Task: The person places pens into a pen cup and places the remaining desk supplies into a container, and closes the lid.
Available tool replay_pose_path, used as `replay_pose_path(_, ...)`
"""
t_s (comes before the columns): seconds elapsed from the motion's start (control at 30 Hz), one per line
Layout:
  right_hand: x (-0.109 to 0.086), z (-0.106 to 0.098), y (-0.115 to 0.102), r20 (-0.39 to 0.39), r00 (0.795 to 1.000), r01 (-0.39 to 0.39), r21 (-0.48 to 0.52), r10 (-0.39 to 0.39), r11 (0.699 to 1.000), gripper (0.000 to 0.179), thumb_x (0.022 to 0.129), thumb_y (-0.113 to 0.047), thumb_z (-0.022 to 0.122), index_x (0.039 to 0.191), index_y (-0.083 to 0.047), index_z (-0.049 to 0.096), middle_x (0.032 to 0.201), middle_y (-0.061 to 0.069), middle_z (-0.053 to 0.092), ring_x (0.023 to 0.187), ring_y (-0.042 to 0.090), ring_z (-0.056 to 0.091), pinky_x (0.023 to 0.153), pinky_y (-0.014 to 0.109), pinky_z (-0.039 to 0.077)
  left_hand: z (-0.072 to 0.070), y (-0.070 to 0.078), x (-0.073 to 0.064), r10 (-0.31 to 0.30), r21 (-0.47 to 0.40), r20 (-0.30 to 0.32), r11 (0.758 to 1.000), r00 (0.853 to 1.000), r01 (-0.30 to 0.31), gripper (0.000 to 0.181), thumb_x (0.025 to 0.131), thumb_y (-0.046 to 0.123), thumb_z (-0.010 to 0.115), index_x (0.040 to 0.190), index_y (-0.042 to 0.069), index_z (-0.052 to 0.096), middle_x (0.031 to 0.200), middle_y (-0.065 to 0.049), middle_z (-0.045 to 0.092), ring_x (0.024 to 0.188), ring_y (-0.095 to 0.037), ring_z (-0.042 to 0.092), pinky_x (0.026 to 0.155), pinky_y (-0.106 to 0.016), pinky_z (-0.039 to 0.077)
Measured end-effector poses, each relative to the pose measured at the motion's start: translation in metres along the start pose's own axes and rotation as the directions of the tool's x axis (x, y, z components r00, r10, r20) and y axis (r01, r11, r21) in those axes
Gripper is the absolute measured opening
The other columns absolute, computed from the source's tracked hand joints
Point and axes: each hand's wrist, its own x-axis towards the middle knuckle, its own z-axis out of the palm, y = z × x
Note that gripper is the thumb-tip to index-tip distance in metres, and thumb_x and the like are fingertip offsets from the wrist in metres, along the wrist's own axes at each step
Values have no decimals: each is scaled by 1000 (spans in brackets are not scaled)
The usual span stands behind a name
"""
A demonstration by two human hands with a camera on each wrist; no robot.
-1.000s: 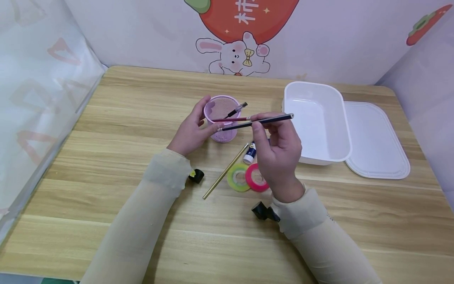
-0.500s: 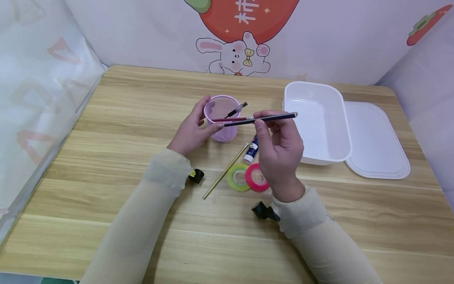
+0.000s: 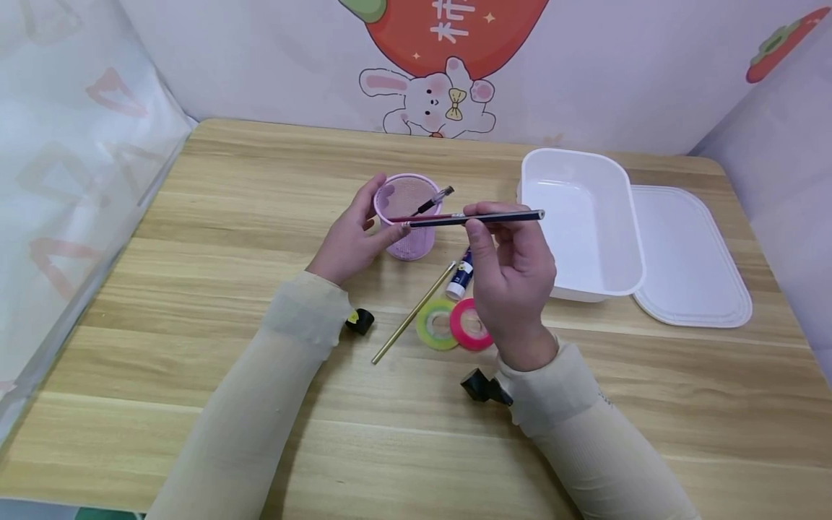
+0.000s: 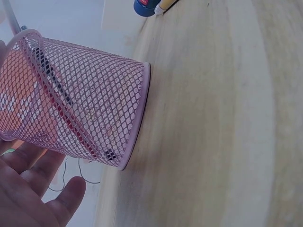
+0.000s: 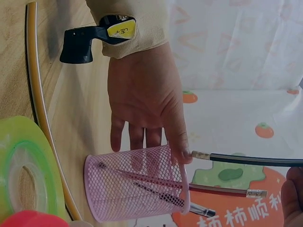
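The left hand holds a round pink mesh cup between thumb and fingers; a red pencil and pen lean inside. On grained wood lie a gold pencil, ring-shaped green tape, cylindrical glue stick and pink tape. The right hand pinches a slim dark pencil, one end by the left hand. Farther right: smooth white box, flat lid.

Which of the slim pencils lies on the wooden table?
The gold pencil; the dark pencil is in the right hand, the red pencil leans inside the pink mesh cup.
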Motion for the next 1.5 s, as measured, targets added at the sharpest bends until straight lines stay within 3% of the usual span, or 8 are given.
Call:
replay_pose_path(0.5,-3,4,3,11,1000,10,21,-10,1000,19,97,0,64,107,16,61,102,25,66,94,27,64,85,29,57,-2,0,-2,-6,-14,-3,1000,1000,6,90,91,40,74,161,25,20,162,4,31,146,-18,33,118,-43,33)
replay_pose_path(0.93,-8,4,7,98,993,-53,-50,58,997,19,90,13,65,109,11,66,104,20,67,95,25,63,85,28,57,0,0,0,3,-25,7,1000,1000,-3,93,90,45,74,162,25,19,163,4,30,146,-17,33,118,-42,33)
replay_pose_path(1.1,-10,5,11,152,985,-68,-115,85,991,18,90,9,68,108,8,68,106,16,70,92,23,64,79,25,57,0,-1,0,14,-25,5,1000,1000,-14,93,90,45,74,162,24,19,163,4,30,146,-16,33,118,-42,33)
replay_pose_path(1.5,-10,3,15,228,968,-66,-170,105,983,19,92,1,69,111,5,70,111,13,73,103,21,68,87,31,58,0,0,-2,27,-24,5,999,1000,-27,92,90,45,73,161,24,19,162,4,30,145,-15,33,118,-42,34)
